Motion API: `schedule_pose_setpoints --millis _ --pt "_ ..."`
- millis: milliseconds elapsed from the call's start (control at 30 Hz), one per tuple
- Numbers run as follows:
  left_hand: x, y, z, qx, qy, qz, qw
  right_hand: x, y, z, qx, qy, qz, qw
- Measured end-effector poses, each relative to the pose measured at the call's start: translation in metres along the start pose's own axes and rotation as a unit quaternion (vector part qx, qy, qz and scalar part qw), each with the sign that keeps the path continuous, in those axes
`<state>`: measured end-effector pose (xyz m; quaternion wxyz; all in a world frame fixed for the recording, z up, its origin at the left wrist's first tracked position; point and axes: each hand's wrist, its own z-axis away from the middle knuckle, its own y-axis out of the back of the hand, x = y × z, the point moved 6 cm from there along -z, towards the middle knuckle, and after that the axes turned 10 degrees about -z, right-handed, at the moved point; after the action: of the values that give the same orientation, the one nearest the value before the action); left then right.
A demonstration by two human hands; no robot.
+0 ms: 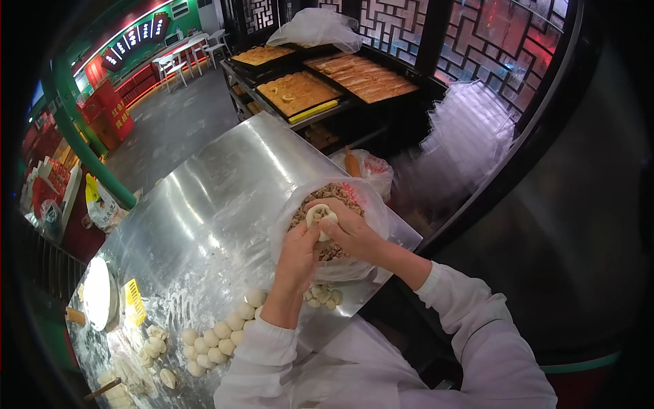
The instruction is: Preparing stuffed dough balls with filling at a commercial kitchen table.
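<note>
Both my hands meet over a plastic-lined container of crumbly brown filling (334, 251). Between them is a piece of pale dough (322, 214) shaped like a cup, with some filling showing in its hollow. My left hand (297, 250) grips the dough from the left and below. My right hand (347, 227) curls round its far and right sides, with the thumb at the rim. Rows of round dough balls (217, 335) lie on the floured metal table (204, 204), partly behind my left sleeve. Smaller dough lumps (323, 296) sit just below the container.
At the left are a white round dish (99, 294), a yellow slotted scraper (134, 301) and loose dough pieces (153, 345). Beyond the table, a rack holds trays of baked goods (296, 92). A plastic bag (375, 171) with an orange-handled thing lies by the far right edge.
</note>
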<state>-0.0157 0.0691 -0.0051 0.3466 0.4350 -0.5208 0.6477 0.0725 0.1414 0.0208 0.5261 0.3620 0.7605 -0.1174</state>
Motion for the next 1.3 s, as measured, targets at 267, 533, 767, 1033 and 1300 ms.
schedule_pose_setpoints --millis 267,533,767,1033,1300 --pt "-0.008 0.016 0.005 0.039 0.024 -0.05 0.998 -0.013 -0.009 0.002 -0.021 0.091 0.17 0.981" --pt "0.018 0.004 0.032 0.016 0.026 0.073 0.997 -0.046 -0.034 -0.003 -0.105 0.191 0.236 0.947" --pt "0.033 0.006 0.06 0.008 0.076 0.069 0.995 -0.033 -0.041 -0.013 -0.099 0.116 0.245 0.957" --pt "0.032 0.063 0.101 0.004 0.086 0.001 0.996 -0.06 -0.082 -0.015 -0.247 -0.038 0.137 0.959" --pt "0.045 0.072 0.126 0.25 -0.155 0.154 0.943 -0.079 -0.167 -0.007 -0.011 0.087 -0.077 0.993"
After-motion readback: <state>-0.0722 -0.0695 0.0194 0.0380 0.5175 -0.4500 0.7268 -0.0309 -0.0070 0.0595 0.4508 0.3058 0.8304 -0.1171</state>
